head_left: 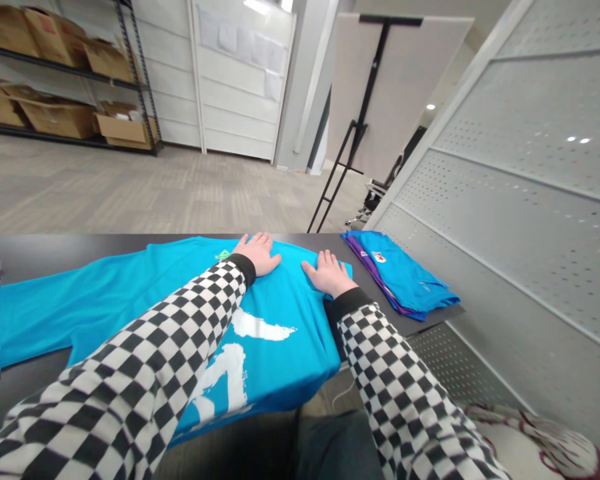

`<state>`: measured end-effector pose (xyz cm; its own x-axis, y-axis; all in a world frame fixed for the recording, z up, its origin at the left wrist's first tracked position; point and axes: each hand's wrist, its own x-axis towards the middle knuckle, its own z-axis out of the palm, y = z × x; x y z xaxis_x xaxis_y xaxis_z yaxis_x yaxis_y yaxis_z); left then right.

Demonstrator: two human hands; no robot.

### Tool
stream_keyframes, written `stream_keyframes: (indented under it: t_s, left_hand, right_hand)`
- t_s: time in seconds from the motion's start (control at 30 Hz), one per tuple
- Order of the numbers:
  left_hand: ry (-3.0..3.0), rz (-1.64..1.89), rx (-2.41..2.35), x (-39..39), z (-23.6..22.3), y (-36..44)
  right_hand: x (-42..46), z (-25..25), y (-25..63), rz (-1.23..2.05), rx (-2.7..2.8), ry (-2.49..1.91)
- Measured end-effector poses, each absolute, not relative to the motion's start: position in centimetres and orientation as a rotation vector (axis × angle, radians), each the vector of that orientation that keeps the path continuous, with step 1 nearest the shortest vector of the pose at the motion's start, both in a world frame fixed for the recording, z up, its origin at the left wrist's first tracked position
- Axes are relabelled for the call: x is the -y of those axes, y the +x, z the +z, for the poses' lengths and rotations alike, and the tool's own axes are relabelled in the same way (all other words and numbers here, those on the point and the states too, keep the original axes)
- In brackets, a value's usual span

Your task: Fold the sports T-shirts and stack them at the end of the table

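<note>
The shirt (293, 290) lies spread over the worktop (55, 250), one sleeve stretched out to the left and its near part hanging over the near edge. The left hand (257, 254) and right hand (327, 273) rest flat near its far edge, fingers slightly spread, pinching nothing visible. Laying out looks largely done; the shirt seems not yet folded, though its right sleeve cannot be made out. Folded clothes (405, 270) lie to the right.
</note>
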<state>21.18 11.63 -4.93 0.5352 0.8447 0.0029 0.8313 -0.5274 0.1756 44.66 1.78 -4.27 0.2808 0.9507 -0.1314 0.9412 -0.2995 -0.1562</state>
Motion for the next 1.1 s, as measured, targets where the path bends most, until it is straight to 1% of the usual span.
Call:
stream_keyframes:
  t_s: [0.17, 0.37, 0.57, 0.7, 0.87, 1.0, 1.1]
  left_hand:
    - [2.54, 0.17, -1.534, -12.7, -5.0, 20.1]
    - [2.489, 0.359, -1.696, -13.9, -4.6, 19.3]
    - [2.427, 0.49, -1.867, -14.1, -4.1, 19.0]
    - [2.405, 0.495, -1.897, -13.9, -3.9, 18.9]
    - [2.367, 0.527, -1.87, -14.3, -3.7, 18.7]
    - [2.382, 0.631, -1.896, -14.7, -3.6, 18.6]
    - [2.365, 0.539, -1.917, -14.8, -3.8, 18.7]
  right_hand:
    - [-1.5, -4.4, 45.3, 0.281, 1.836, -2.485]
    - [-1.5, -4.8, 45.4, 0.197, 1.811, -2.409]
    - [-4.1, -2.3, 46.5, -0.019, 1.784, -2.235]
    - [-6.5, -1.7, 47.3, 0.09, 1.984, -2.165]
    - [-6.7, -3.9, 47.0, 0.288, 2.16, -2.129]
    - [-6.6, -4.5, 46.5, 0.301, 2.171, -2.163]
    - [-7.0, -4.6, 46.5, 0.29, 2.163, -2.195]
